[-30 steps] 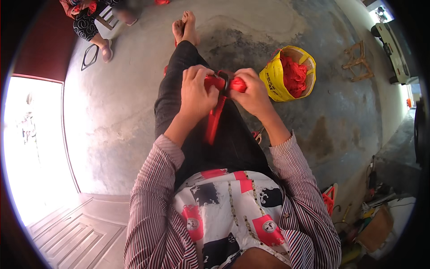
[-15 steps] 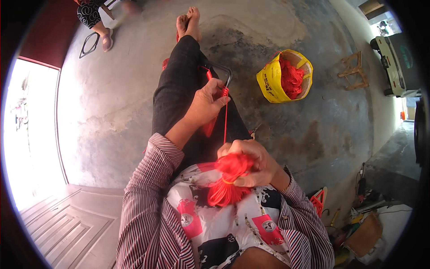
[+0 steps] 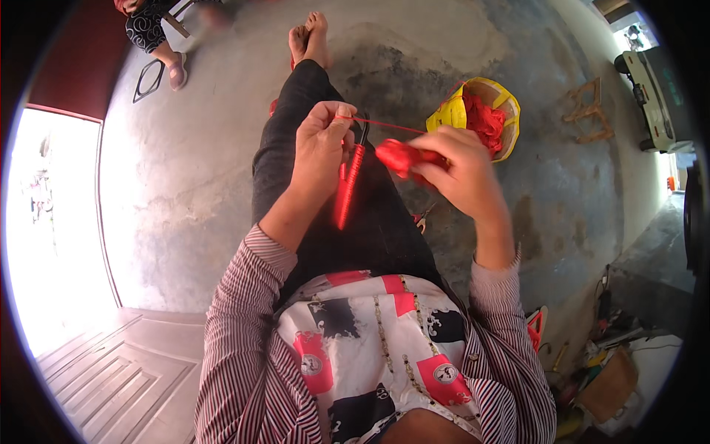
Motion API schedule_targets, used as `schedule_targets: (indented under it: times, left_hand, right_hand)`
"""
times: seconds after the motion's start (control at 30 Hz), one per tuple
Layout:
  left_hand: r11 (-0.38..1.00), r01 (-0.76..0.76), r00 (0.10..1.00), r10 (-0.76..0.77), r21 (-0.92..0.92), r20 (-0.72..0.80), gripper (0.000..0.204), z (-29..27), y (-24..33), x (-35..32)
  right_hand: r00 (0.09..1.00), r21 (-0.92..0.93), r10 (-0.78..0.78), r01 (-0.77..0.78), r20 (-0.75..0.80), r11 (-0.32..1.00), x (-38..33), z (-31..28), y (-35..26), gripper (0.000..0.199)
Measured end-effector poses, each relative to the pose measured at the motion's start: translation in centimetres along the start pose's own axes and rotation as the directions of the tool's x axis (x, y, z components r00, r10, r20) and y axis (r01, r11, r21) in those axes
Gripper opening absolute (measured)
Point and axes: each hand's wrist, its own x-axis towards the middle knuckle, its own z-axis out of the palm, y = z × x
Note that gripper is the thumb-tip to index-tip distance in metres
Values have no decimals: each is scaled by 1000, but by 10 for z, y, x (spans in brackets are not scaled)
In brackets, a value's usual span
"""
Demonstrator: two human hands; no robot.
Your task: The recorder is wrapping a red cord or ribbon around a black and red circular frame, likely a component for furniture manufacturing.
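Note:
My left hand [image 3: 319, 144] is closed above my thigh, thumb and fingers pinching a red cord [image 3: 392, 126] at the top of a bar wound with red cord [image 3: 350, 185]. A short dark part of the bar [image 3: 364, 132] shows beside the fingers. To the right, my right hand [image 3: 467, 172] is closed around a bundle of red cord [image 3: 399, 157], partly blurred by motion. The single cord runs nearly taut between the two hands. My fingers hide part of the bundle.
A yellow bag [image 3: 446, 115] holding red cord stands on the concrete floor, right of my legs. Pliers [image 3: 421, 220] lie by my thigh. A small wooden stool [image 3: 589, 111] and a parked vehicle [image 3: 651, 100] are farther right. Another person's leg [image 3: 168, 55] shows at upper left.
My right hand has swung up and away to the right with the cord bundle. My left hand has shifted slightly left and up, and more of the wound bar shows.

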Motion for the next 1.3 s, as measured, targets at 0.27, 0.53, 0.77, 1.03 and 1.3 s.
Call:
schedule_targets:
  times: [0.27,0.53,0.77,1.03,1.3]
  left_hand:
    - [902,202,979,-172,382,-111,17,-17,-26,34]
    - [959,282,959,-280,-30,37,19,4,20,5]
    - [956,143,978,-176,255,113,19,-13,-12,16]
    - [875,474,862,-484,96,152,6,-5,-21,33]
    - [966,243,967,-249,89,53,14,-12,-32,7]
  right_hand:
    - [924,549,379,-297,-39,781,11,111,34,31]
    - [957,259,73,3,-282,966,11,83,14,31]
    - [822,931,534,-13,-198,365,-27,30,13,34]
    - [812,988,582,-119,40,98,-94,-11,-29,57]
    - [604,900,786,-406,134,158,-120,37,44,23]
